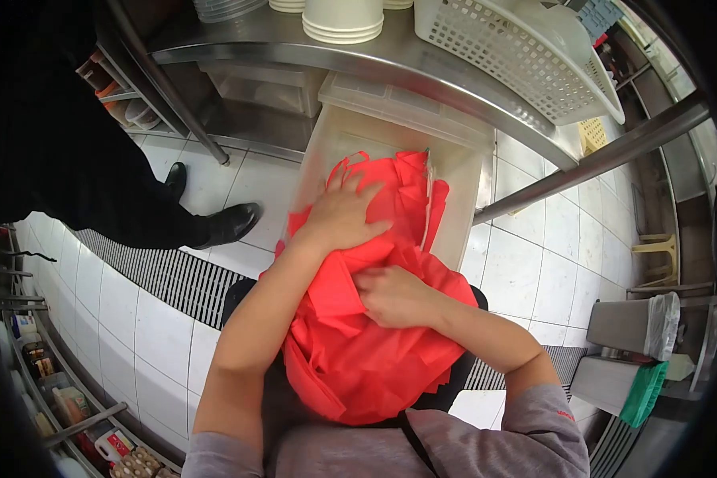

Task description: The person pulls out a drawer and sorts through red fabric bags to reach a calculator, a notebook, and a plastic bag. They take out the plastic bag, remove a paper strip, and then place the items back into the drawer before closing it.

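A big heap of red fabric bags (366,358), thin and creased, fills my lap and reaches forward into a pale translucent plastic bin (468,187). A thin loop like a handle shows at its far end. My left hand (344,211), slightly blurred, lies on top of the bags over the bin with its fingers spread. Nearer to me, my right hand (394,296) is closed on a fold of the red bags, its fingertips partly hidden in the cloth.
A steel table (287,52) stands above the bin, bearing white tubs (342,20) and a perforated white basket (510,52). At left stands another person in dark trousers and black shoes (229,225). Grey bins (633,327) are at right, stocked shelves (64,390) at lower left.
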